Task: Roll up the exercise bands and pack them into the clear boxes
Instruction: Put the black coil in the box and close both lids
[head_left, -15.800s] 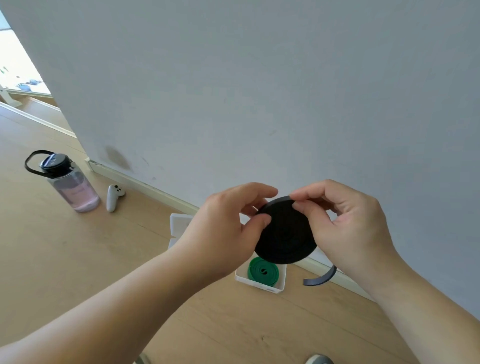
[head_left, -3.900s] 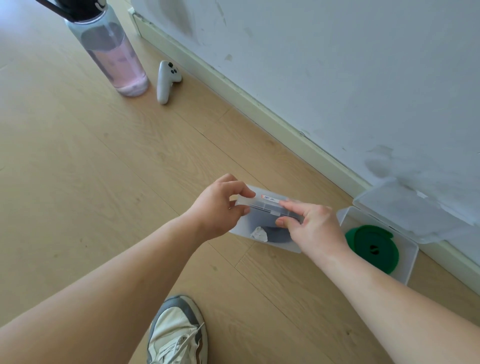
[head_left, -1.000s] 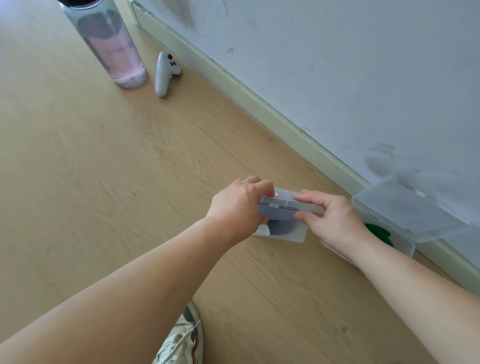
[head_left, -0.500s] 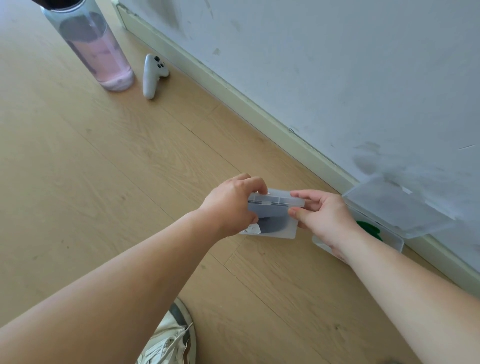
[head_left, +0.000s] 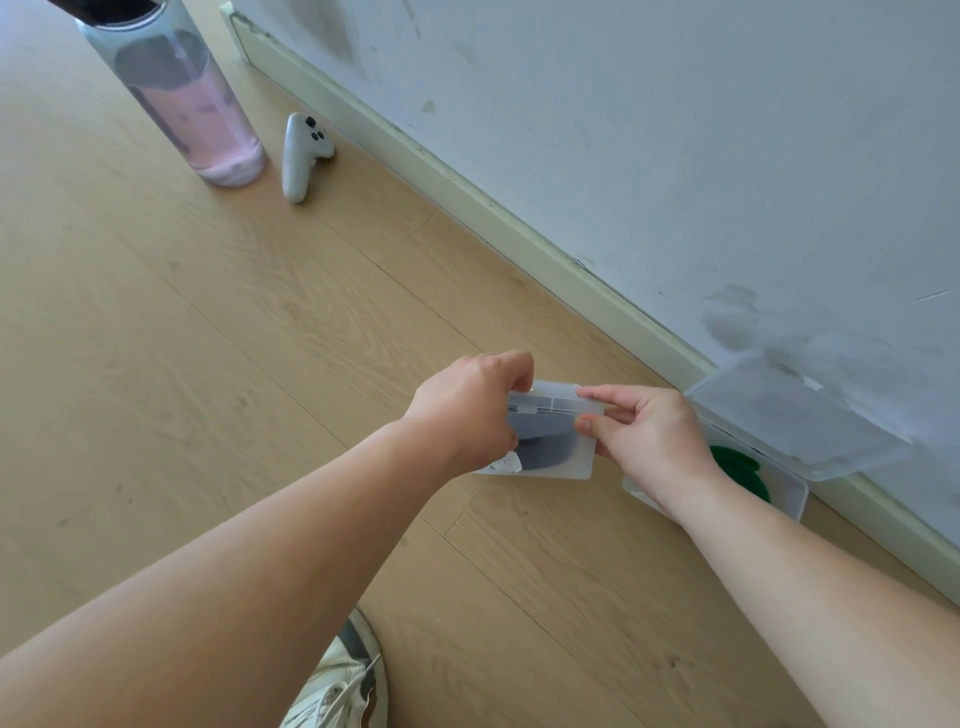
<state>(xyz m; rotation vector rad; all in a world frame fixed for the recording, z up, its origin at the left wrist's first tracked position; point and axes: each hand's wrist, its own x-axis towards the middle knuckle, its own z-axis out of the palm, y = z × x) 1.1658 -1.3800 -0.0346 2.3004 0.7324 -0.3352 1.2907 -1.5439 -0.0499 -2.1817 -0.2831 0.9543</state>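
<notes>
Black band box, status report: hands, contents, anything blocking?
Left hand and right hand both gripping the closed clear box at its latch edge. Black band inside. Green band in second box, lid open. Nothing blocking.

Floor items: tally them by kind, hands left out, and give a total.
Clear boxes: 2, one closed, one open
Rolled bands: 2, one dark, one green
Water bottle: 1
White controller: 1
Shoe: 1
Total: 7
</notes>
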